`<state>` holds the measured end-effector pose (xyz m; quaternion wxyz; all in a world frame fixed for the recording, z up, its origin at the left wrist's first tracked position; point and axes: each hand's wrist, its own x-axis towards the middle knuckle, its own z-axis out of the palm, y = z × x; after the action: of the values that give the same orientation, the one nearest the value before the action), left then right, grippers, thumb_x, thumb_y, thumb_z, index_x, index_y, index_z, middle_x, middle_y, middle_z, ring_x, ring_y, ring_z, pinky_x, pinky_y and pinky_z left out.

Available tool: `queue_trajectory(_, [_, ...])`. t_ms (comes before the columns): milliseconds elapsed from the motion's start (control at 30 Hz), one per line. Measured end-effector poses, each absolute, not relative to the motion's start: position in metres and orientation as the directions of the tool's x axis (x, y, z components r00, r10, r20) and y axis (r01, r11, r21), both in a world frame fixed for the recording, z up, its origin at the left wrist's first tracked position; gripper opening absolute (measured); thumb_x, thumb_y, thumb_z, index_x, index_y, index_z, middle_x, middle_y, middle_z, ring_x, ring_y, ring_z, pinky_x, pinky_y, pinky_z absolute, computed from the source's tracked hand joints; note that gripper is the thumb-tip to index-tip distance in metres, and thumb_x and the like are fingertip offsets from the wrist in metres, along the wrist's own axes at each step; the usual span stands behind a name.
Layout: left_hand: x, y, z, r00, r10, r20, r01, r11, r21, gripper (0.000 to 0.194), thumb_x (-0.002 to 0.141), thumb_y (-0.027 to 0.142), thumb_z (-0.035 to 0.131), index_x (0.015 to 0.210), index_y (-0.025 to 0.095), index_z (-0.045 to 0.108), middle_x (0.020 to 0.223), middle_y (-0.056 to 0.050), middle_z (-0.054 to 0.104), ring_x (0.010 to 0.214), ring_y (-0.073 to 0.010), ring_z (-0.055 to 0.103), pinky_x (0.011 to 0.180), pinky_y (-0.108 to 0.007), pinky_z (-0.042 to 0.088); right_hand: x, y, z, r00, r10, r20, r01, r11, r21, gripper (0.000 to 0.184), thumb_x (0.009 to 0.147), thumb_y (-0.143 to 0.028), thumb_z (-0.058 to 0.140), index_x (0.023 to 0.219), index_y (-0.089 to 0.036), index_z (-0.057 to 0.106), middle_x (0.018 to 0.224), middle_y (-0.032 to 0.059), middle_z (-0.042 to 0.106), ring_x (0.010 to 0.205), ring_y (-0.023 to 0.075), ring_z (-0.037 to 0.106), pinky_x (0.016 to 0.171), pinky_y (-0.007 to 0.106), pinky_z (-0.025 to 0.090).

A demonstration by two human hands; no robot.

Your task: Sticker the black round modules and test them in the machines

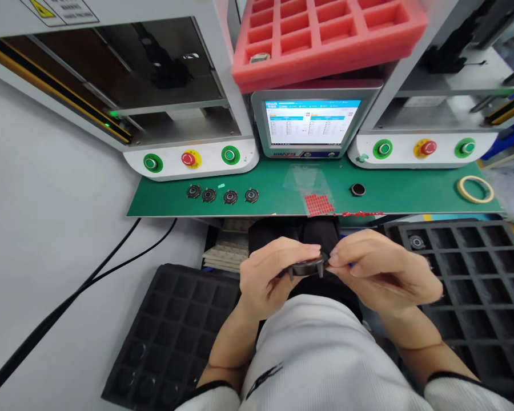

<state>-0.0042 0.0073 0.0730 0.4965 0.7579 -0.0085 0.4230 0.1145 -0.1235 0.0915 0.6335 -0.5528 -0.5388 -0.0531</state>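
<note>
A dark round watch case (306, 268) with lugs is held edge-on above my lap, just in front of the green bench. My left hand (268, 273) is closed on it, fingers on top and the rest curled beneath. At its right edge, my right hand (383, 270) pinches thumb and fingertips together; whatever lies between them is too small to make out. On the bench, nearest to the hands, are a sheet of small red stickers (319, 205) and another round watch case (357, 189). Several watch cases (230, 197) lie in a row to the left.
Two machines with green buttons (153, 163) and red stop buttons (428, 147) flank a screen (310, 123). A pink foam tray (300, 71) sits above it. Black compartment trays stand at left (171, 268) and right (458, 225). A tape roll (460, 188) lies at the bench's right end.
</note>
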Motion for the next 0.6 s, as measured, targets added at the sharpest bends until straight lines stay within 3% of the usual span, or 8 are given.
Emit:
queue_trajectory(233, [-0.006, -0.003, 0.071, 0.550, 0.517, 0.655, -0.287, -0.620, 0.730, 0.023, 0.090, 0.015, 0.063, 0.111, 0.021, 0.069, 0.097, -0.004, 0.076, 0.088, -0.0148, 0.071, 0.079, -0.025, 0.058, 0.109, -0.114, 0.105, 0.380, 0.553, 0.742, 0.784, 0.234, -0.575, 0.034, 0.076, 0.002, 0.064, 0.068, -0.026, 0.045, 0.072, -0.0017, 0.073, 0.066, 0.0141, 0.070, 0.059, 0.028, 0.059])
queue_trajectory(333, [-0.003, -0.002, 0.071, 0.448, 0.668, 0.594, -0.168, -0.589, 0.790, 0.021, 0.090, 0.014, 0.062, 0.109, 0.021, 0.070, 0.097, -0.002, 0.074, 0.083, -0.0124, 0.071, 0.077, -0.023, 0.059, 0.105, -0.114, 0.105, 0.348, 0.591, 0.728, 0.766, 0.268, -0.585, 0.036, 0.076, 0.004, 0.062, 0.068, -0.025, 0.043, 0.074, -0.0020, 0.072, 0.069, 0.0130, 0.071, 0.061, 0.026, 0.060])
queue_trajectory(467, [0.006, 0.003, 0.069, 0.231, 0.834, 0.500, -0.120, -0.486, 0.866, 0.018, 0.093, 0.018, 0.059, 0.107, 0.020, 0.069, 0.094, 0.000, 0.071, 0.072, -0.0094, 0.070, 0.071, -0.022, 0.060, 0.090, -0.113, 0.094, 0.398, 0.666, 0.631, 0.503, 0.416, -0.757, 0.032, 0.076, 0.002, 0.067, 0.080, -0.024, 0.048, 0.079, -0.0001, 0.071, 0.073, 0.0136, 0.070, 0.065, 0.027, 0.061])
queue_trajectory(600, [0.011, 0.003, 0.066, 0.319, 0.807, 0.498, -0.033, -0.515, 0.856, 0.018, 0.092, 0.021, 0.060, 0.108, 0.020, 0.069, 0.096, -0.002, 0.071, 0.079, -0.0122, 0.071, 0.076, -0.024, 0.059, 0.070, -0.106, 0.081, 0.532, 0.778, 0.334, 0.083, 0.344, -0.935, 0.029, 0.077, -0.009, 0.075, 0.084, -0.023, 0.050, 0.077, -0.0020, 0.068, 0.069, 0.0120, 0.068, 0.063, 0.026, 0.060])
